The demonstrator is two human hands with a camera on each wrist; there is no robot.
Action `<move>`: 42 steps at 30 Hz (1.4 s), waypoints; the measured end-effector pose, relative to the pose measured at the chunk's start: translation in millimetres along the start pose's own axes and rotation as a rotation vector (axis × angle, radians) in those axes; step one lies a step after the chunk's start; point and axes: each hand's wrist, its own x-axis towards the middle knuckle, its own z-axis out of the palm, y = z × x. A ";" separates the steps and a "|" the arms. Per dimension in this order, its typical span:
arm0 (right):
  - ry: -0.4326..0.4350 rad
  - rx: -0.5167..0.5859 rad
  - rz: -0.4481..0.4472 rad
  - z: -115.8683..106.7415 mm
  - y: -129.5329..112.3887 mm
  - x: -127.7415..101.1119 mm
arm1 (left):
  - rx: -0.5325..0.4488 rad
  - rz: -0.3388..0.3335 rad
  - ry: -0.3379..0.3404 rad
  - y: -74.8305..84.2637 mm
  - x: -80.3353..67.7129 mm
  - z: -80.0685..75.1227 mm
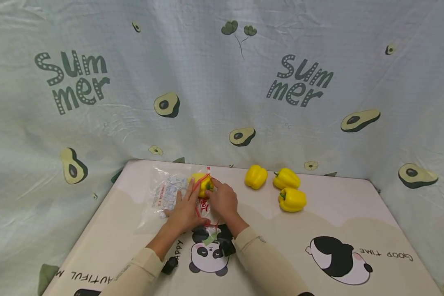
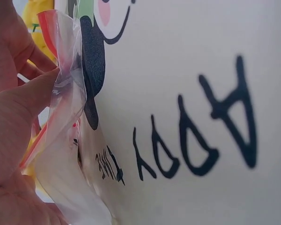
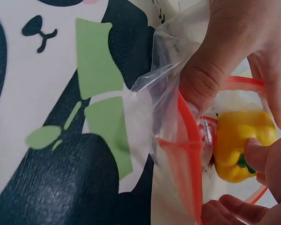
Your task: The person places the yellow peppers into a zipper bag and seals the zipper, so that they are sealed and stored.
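From the head view, the right hand (image 1: 223, 199) held a yellow bell pepper (image 1: 202, 183) at the red-edged mouth of a clear zip bag (image 1: 170, 195); the left hand (image 1: 185, 209) lay just beside it on the bag's near edge, its fingers fairly straight over the plastic; both hands met at the bag's mouth, yet the right was the one on the pepper; the bag stretched away to the left over the surface (image 1: 318, 222), so the pepper sat at its right-hand end; three more yellow peppers (image 1: 286, 187) lay well apart to the right, near the printed backdrop cloth (image 1: 222, 82).

From the left wrist view, the left hand's thumb and fingers (image 2: 23, 101) pinched a gathered fold of the zip bag (image 2: 65, 79), lifting its red strip off the surface (image 2: 201, 61); a sliver of yellow showed at the top left, beyond the palm.

From the right wrist view, the bell pepper (image 3: 234, 145) lay inside the red-rimmed opening of the zip bag (image 3: 178, 154); the right hand's fingers (image 3: 260, 157) were curled about its green stem end, which faced that hand; its long axis ran roughly up and down this frame, though I could not tell how deep it sat; the left hand's thumb (image 3: 210, 75) pressed the plastic beside it.
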 end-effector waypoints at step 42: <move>0.063 0.168 -0.208 -39.2 29.6 -7.0 | 0.021 -0.044 -0.025 5.4 3.2 -0.3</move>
